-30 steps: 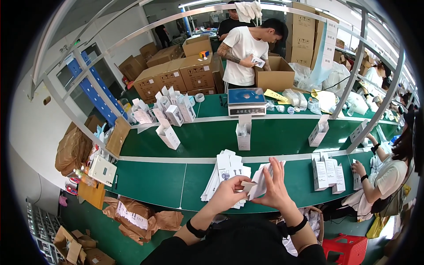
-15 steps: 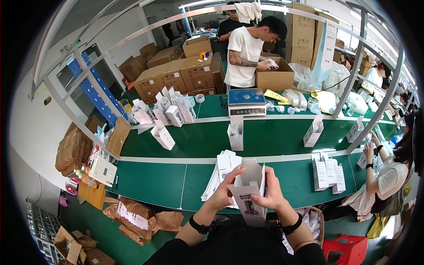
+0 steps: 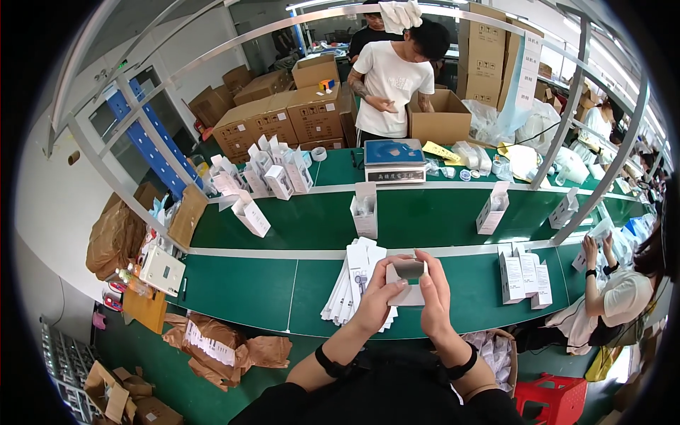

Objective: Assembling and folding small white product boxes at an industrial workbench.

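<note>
A small white carton (image 3: 406, 296) is held between my two hands over the near edge of the green bench, one end facing me. My left hand (image 3: 381, 299) grips its left side, thumb on the near face. On the opposite side, my right hand (image 3: 435, 292) closes around it, thumb along the near edge. Fingers cover much of the box. Just left of it lies a fanned pile of flat white cartons (image 3: 351, 285) with a printed picture on top.
Open white boxes stand on the green conveyor, including a middle one (image 3: 365, 212) and a right one (image 3: 492, 210). Closed white boxes (image 3: 523, 275) stand at my right. A scale (image 3: 394, 161) sits beyond. One co-worker (image 3: 393, 81) stands opposite; another (image 3: 613, 283) sits right.
The carton has gone from upright with raised flaps to tilted end-on, and my hands have closed in around it. Boxes on the conveyor have shifted left. The opposite co-worker now reaches into a cardboard box.
</note>
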`<state>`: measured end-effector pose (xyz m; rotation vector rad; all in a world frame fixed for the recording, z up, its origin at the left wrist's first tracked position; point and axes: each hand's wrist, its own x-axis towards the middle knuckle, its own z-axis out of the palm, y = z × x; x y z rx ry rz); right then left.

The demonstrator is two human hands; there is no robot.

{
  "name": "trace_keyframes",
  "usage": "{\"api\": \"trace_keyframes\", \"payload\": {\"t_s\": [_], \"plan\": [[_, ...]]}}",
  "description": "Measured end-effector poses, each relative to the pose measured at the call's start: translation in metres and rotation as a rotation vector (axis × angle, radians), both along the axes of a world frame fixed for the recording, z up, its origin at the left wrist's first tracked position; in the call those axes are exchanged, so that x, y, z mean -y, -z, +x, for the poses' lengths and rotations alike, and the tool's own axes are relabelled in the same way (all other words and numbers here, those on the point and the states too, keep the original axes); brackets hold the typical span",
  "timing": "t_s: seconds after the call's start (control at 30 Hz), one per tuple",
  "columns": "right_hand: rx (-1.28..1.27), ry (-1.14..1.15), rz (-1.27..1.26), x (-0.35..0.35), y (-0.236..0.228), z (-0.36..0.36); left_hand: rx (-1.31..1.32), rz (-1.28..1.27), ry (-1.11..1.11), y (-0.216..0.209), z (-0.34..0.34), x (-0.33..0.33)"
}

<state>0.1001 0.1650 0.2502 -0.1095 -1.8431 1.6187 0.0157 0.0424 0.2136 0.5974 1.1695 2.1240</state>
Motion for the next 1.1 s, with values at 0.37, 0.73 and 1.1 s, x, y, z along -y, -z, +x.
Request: {"api": "trace_keyframes", "payload": {"t_s": [0.37, 0.73, 1.1], "plan": [[0.071, 0.024, 0.083, 0.005, 0.004, 0.007, 0.014, -0.023, 0.098, 0.021, 0.002, 0.004], [0.072, -0.045, -0.127, -0.015, 0.032, 0.000, -0.539, -0.057, 0.021, 0.024, -0.001, 0.001], [0.362, 0.149, 0.255, -0.009, 0.024, 0.010, -0.170, -0.231, 0.228, 0.035, 0.004, 0.000]]}}
